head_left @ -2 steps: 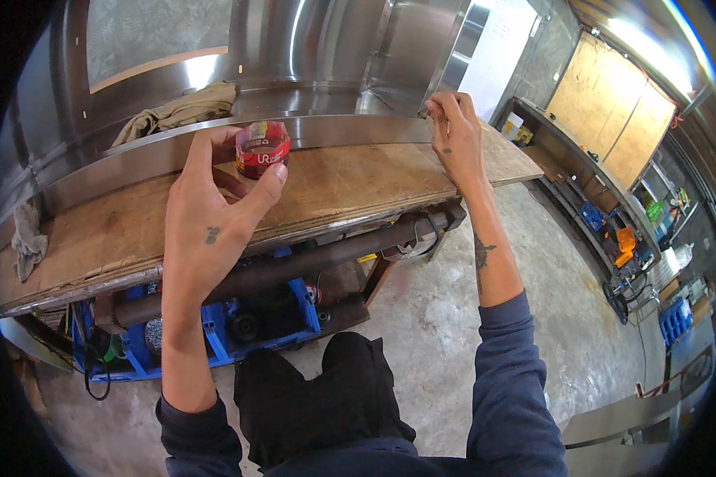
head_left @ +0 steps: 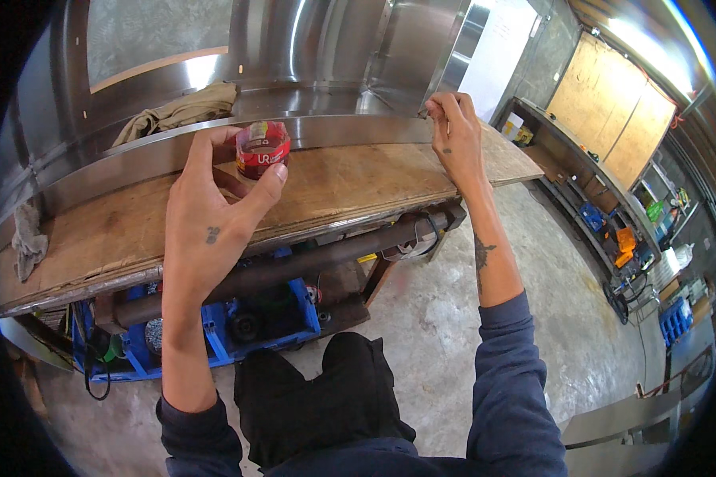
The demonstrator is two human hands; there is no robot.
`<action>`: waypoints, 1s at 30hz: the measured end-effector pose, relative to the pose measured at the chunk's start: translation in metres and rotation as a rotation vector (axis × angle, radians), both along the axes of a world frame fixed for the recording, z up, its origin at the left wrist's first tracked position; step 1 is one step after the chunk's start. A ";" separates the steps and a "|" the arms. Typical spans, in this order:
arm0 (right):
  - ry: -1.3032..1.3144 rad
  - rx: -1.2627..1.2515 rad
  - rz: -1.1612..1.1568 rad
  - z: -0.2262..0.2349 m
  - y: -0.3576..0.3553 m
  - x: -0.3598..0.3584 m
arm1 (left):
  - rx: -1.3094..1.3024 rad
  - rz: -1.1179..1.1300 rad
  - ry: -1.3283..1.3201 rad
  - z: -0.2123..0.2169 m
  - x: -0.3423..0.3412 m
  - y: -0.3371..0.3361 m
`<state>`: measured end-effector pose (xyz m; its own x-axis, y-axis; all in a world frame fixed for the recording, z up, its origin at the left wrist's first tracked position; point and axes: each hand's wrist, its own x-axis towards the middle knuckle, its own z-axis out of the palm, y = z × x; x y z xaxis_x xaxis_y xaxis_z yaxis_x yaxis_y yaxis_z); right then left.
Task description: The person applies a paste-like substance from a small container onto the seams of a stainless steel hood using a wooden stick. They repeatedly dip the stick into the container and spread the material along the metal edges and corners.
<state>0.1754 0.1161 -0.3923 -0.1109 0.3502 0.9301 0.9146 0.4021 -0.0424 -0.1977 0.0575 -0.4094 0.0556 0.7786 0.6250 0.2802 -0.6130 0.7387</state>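
Observation:
My left hand (head_left: pixel 215 219) is closed round a small red cup (head_left: pixel 264 160), held upright above the workbench. The cup looks like the cut-off part of a plastic bottle with a red label, its rim clear and uneven. Thumb and fingers grip it from opposite sides. My right hand (head_left: pixel 457 143) is raised at the right end of a bent stainless steel sheet (head_left: pixel 310 131). Its fingertips are pinched together near the sheet's corner; a tiny dark thing shows at them, too small to name. A plywood board (head_left: pixel 334 176) tops the bench beneath both hands.
A tan cloth (head_left: pixel 175 113) lies behind the steel lip, and a grey rag (head_left: pixel 29 242) hangs at the bench's left end. Blue bins (head_left: pixel 301 306) stand under the bench. Shelving (head_left: pixel 585 187) with tools lines the right side, beyond the concrete floor (head_left: pixel 445 350).

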 end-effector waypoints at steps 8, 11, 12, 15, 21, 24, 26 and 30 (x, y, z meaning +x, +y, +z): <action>0.000 -0.004 0.001 0.007 0.001 -0.003 | 0.006 -0.002 -0.007 0.004 0.001 0.002; -0.036 0.019 0.013 0.007 0.002 -0.001 | -0.020 0.010 -0.004 0.004 0.002 0.000; -0.030 0.011 0.015 0.006 0.002 -0.002 | -0.023 0.011 0.002 0.003 0.001 0.001; -0.002 0.019 0.036 0.007 0.001 -0.002 | -0.020 0.012 0.016 0.005 0.001 0.000; 0.038 0.229 0.067 0.011 -0.011 -0.021 | 0.030 0.020 0.045 0.000 0.003 0.009; 0.401 0.048 0.300 0.012 -0.038 -0.078 | 0.026 0.012 0.050 -0.001 -0.001 0.010; 0.422 -0.035 0.426 0.015 -0.060 -0.116 | 0.042 -0.048 0.029 0.000 -0.003 0.009; 0.009 -0.029 0.419 0.018 -0.076 -0.156 | 0.010 -0.036 0.115 0.004 -0.005 0.004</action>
<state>0.0194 0.0405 -0.3739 -0.2417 0.3025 0.9220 0.6714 0.7381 -0.0662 -0.2031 0.0614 -0.4056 0.1553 0.7683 0.6210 0.3407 -0.6317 0.6964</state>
